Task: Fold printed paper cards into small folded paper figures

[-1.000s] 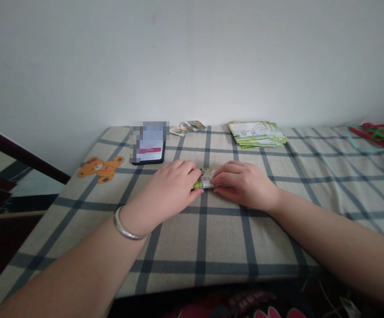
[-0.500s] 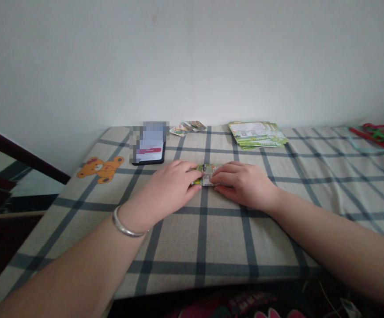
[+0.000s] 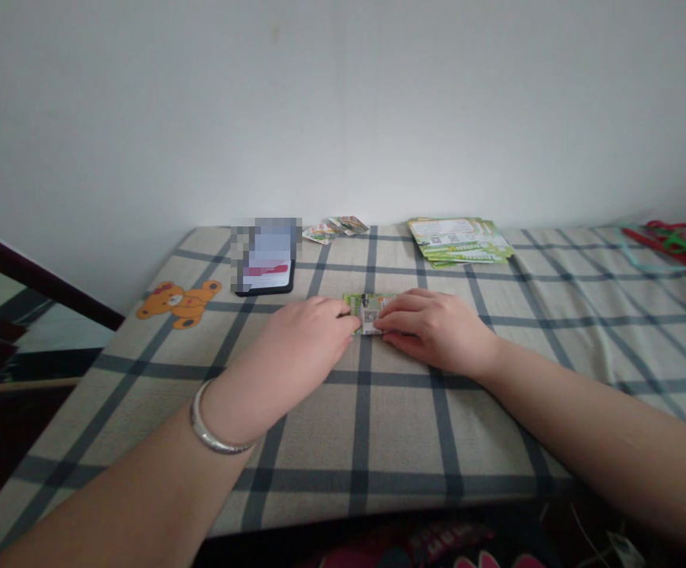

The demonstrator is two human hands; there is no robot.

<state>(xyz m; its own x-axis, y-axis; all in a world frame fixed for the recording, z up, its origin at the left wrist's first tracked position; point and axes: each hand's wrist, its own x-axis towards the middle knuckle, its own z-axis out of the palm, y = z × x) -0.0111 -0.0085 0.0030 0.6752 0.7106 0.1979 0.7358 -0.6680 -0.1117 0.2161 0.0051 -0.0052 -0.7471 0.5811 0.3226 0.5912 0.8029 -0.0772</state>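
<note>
A small folded green-and-white printed paper (image 3: 370, 315) with a square code on it lies on the checked tablecloth in front of me. My right hand (image 3: 429, 325) covers its right end, the fingers bent and pressed together on it. At the left end, my left hand (image 3: 307, 339) has its fingers closed on the paper's near edge, its thumb tip mostly hidden. More of the paper's left top shows between the hands. On the left wrist sits a silver bangle (image 3: 216, 442).
A phone (image 3: 269, 264) lies beyond my left hand, with small folded papers (image 3: 334, 229) beside it. A stack of green leaflets (image 3: 461, 241) rests near the wall. An orange bear picture (image 3: 178, 304) is at left, and red and green strips (image 3: 683, 248) lie at far right.
My left hand has shifted slightly back toward me and its fingers have curled in, uncovering more of the paper's left end. The right hand has stayed nearly still on the paper.
</note>
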